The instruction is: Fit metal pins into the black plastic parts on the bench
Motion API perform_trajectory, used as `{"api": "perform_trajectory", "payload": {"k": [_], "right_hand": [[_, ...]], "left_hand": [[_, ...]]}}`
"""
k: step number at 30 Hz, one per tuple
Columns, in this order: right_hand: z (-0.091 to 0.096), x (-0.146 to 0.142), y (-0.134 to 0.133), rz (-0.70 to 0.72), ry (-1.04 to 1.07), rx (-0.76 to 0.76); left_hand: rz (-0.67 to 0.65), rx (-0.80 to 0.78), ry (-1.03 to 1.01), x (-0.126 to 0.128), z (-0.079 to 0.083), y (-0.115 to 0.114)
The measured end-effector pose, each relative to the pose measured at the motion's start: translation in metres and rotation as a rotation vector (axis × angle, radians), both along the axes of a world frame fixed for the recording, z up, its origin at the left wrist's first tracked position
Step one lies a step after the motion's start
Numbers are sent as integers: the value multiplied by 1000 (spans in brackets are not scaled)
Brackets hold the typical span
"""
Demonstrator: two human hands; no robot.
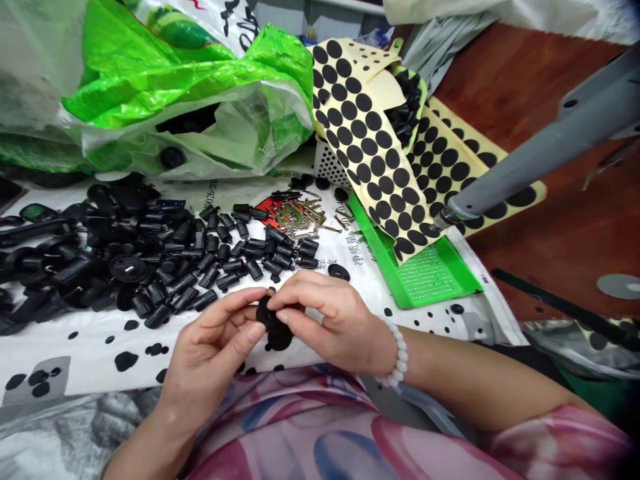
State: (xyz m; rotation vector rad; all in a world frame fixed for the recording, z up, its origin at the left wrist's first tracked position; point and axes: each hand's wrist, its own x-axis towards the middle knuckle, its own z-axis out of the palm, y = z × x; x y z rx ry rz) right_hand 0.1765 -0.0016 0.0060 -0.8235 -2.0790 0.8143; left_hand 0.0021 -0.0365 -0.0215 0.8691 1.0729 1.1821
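Note:
Close to my body, a small round black plastic part (267, 319) is pinched between both hands. My left hand (213, 340) grips its left side with thumb and fingertips. The fingers of my right hand (325, 320) press at its upper right, and the fingertips partly cover it. Just beyond my hands lie many black ribbed knobs (253, 269), heaped toward the left with other dark plastic parts. Small brass-coloured metal pins (303, 215) form a loose pile behind them. A flat black disc (339, 272) rests on the sheet above my right hand.
A green tray (430, 273) stands at the right, with sheets of round black stickers (367, 140) leaning over it and a white perforated basket (331, 163). Green plastic sacks (195, 80) fill the back left. A grey metal arm (540, 140) slants in from the right.

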Motion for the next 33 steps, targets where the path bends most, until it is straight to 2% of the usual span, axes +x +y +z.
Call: {"api": "perform_trajectory", "payload": {"k": [2, 7, 18, 23, 29, 33], "right_hand": [[-2, -1, -2, -2, 49, -4], [-8, -1, -8, -33, 128, -33], [-20, -3, -23, -171, 372, -303], [-19, -2, -26, -165, 291, -238], [-20, -2, -28, -202, 266, -148], [-23, -1, -27, -201, 262, -100]], "left_hand": [[30, 10, 11, 1, 1, -1], [-74, -52, -60, 2, -6, -2], [-39, -66, -72, 4, -3, -6], [-40, -39, -48, 4, -7, -8], [-105, 95, 6, -1, -18, -7], [-122, 177, 135, 0, -16, -6]]}}
